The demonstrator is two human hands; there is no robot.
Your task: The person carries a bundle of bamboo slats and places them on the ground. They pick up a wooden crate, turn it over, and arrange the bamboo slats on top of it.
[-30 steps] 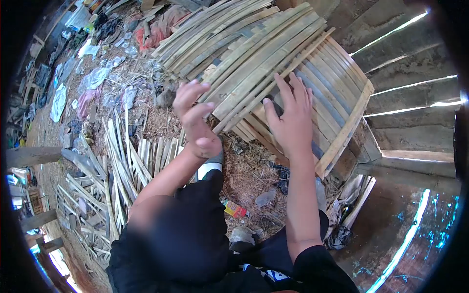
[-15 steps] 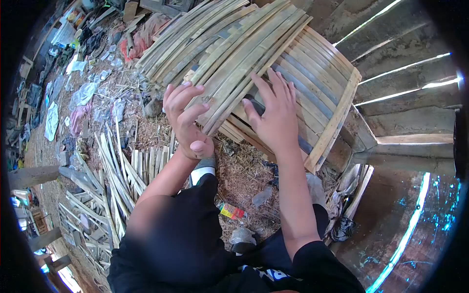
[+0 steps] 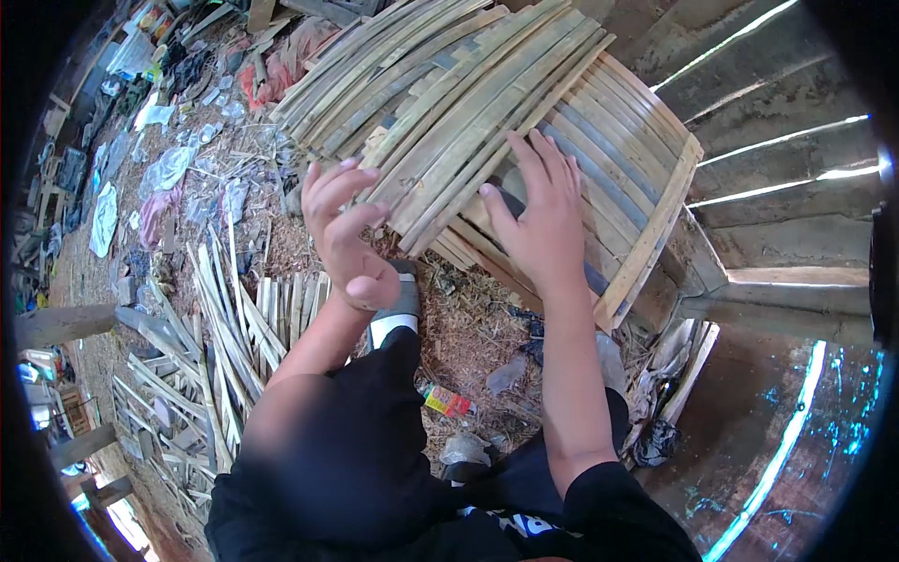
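Observation:
My left hand (image 3: 348,234) hovers in front of the near left corner of a stack of wooden slats (image 3: 487,122), palm turned inward. Its fingers are loosely bent and apart, with nothing in them. My right hand (image 3: 545,220) is over the right side of the same stack, thumb spread away from the fingers. Those fingertips overlap the edge of the loose slats where they meet a slatted wooden panel (image 3: 627,155) beneath. A dark patch shows behind the right thumb, mostly hidden by the hand.
Thin wood strips (image 3: 229,328) are piled on the ground at left. A red and yellow packet (image 3: 449,403) lies between my legs. Plastic scraps and cloth (image 3: 164,173) litter the far left floor. A plank wall (image 3: 777,122) with bright gaps rises at right.
The hands have drifted slightly apart, the left one a little left and the right one a little right. The whole view has shifted slightly; the slats lie the same way.

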